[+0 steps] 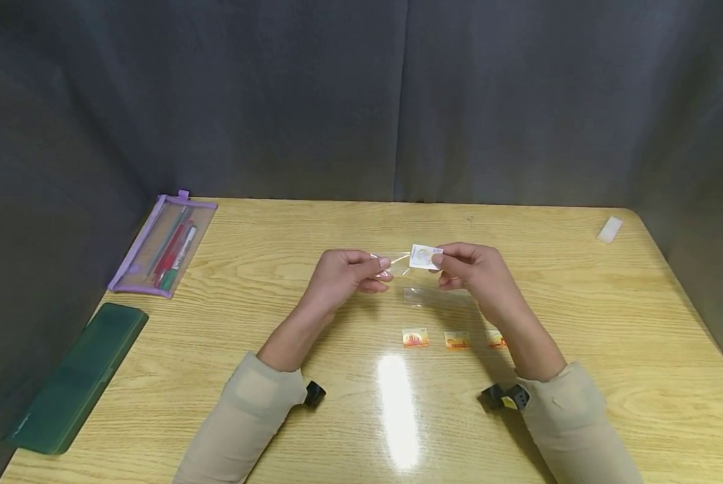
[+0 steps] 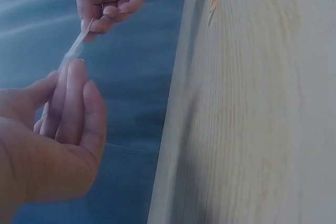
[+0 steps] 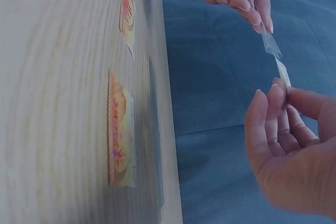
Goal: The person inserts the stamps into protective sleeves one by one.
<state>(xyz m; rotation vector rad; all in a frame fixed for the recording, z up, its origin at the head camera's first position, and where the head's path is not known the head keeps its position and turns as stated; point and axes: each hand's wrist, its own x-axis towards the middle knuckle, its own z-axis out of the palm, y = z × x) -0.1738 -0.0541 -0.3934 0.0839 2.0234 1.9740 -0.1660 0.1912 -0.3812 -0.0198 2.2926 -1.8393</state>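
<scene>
Above the table, my left hand (image 1: 344, 277) pinches a clear plastic sleeve (image 1: 400, 261) between thumb and fingers. My right hand (image 1: 479, 272) holds a small pale stamp (image 1: 423, 256) by its right end, thumb on top. The stamp's left edge overlaps the sleeve's right end in the head view; the right wrist view shows the sleeve (image 3: 271, 44) and stamp (image 3: 283, 72) in line, end to end. Below the hands, another clear sleeve (image 1: 414, 296) lies flat. Nearer me sit three yellow-and-orange stamps in a row: left (image 1: 415, 337), middle (image 1: 457, 341) and right (image 1: 494, 338), the last partly hidden by my right forearm.
At the table's left edge lies a purple-trimmed mesh pouch (image 1: 138, 232) with pens inside. A dark green case (image 1: 79, 380) is nearer me on that side. Toward the far right corner rests a small white block (image 1: 610, 229). Dark curtains (image 1: 313, 101) surround the table.
</scene>
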